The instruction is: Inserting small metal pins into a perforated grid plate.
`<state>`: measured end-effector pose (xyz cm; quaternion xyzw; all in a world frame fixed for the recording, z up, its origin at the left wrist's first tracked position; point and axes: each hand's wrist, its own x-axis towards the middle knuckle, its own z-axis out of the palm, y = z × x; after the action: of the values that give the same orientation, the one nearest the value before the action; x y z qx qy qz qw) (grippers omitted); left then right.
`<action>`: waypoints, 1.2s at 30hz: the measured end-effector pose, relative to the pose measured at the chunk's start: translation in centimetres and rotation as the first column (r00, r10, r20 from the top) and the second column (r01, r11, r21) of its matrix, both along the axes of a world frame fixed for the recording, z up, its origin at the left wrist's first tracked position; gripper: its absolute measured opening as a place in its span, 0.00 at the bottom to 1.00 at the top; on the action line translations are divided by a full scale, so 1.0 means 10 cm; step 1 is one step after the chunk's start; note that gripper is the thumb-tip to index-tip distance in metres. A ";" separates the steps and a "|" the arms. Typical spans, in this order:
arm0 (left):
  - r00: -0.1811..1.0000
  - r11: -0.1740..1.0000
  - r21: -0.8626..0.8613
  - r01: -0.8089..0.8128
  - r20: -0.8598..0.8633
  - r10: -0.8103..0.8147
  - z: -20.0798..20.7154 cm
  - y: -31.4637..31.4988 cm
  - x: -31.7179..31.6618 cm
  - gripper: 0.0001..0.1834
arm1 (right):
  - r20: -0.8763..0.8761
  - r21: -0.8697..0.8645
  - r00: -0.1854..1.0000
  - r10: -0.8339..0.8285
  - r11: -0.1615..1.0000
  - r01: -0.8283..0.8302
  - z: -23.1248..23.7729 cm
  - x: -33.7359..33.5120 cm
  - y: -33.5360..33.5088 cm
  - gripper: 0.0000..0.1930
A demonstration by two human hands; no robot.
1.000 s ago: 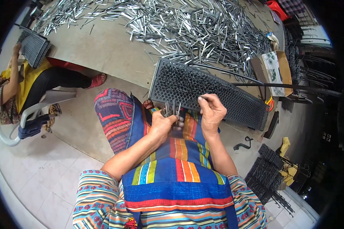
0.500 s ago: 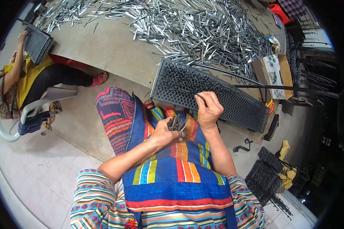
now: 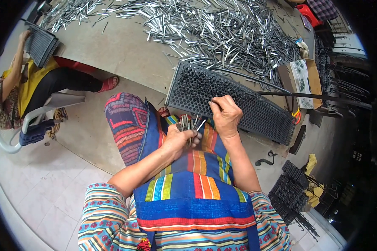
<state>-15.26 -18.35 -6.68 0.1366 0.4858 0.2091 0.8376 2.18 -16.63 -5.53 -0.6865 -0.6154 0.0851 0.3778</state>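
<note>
Left hand [image 3: 181, 136] wrapped around a bundle of thin rods [image 3: 187, 122], tips fanning up past the thumb! Over to its right, the right hand [image 3: 227, 115] has thumb and forefinger pinched together at the black tray [image 3: 259, 112] (whether there's a rod in that pinch, I can't tell). Looks like hole-by-hole work, and the next move seems to call for steady aim and a light touch. The rods: slim, greyish, one glinting bright; the tray: honeycombed, stretching rightward beyond the right hand.

Beige tabletop [image 3: 121, 54] under loose metallic strips [image 3: 222, 35]
</note>
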 end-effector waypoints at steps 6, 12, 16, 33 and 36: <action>0.999 0.998 -0.028 -0.049 0.012 0.049 0.05 0.06 0.05 0.05 | -0.149 0.024 0.988 -0.029 0.999 0.033 -0.08 0.02 -0.07 0.07; 0.995 0.996 -0.026 -0.081 0.063 0.083 0.06 0.09 0.10 0.08 | -0.401 -0.280 0.906 -0.136 0.960 0.020 -0.06 -0.02 -0.31 0.04; 0.998 0.999 -0.015 0.035 0.047 -0.035 0.07 0.08 0.13 0.09 | -0.849 -0.411 0.449 -0.277 0.881 -0.234 -0.01 -0.10 -0.43 0.03; 1.000 1.000 0.014 0.019 -0.001 -0.019 0.01 0.11 0.28 0.06 | -0.164 0.094 0.981 -0.107 0.988 0.124 0.01 0.14 -0.08 0.05; 1.000 1.000 -0.012 0.023 0.000 -0.023 0.00 0.12 0.29 0.07 | -0.108 0.101 0.991 -0.076 0.991 0.087 -0.06 0.17 -0.10 0.05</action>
<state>-12.38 -17.15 -6.67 0.1375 0.4855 0.1966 0.8407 3.83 -17.63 -6.11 -0.6848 -0.5699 0.0728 0.4483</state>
